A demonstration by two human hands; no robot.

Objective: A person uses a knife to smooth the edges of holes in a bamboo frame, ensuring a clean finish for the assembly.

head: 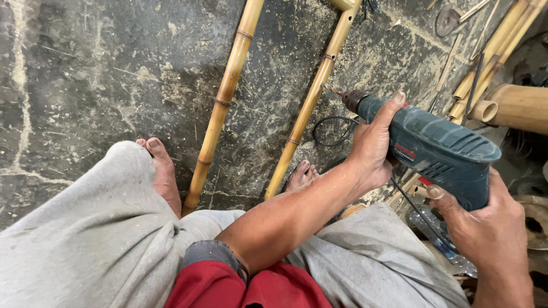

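Head view: gripped blue-green electric drill point(439, 154) with both hands; left hand point(374, 145) wrapped round front barrel, right hand point(485, 228) closed on rear grip. Bit tip touching right of 2 bamboo poles point(311, 102) on sawdust-strewn floor point(103, 74).

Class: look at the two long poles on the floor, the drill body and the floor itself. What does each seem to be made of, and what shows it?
Poles: bamboo, going by the ringed nodes and yellow-tan skin, dull rather than glossy.
Drill: dark green moulded plastic, probably, matte and scuffed; the chuck looks like metal.
Floor: likely concrete, dark, cracked, dusted with pale shavings.
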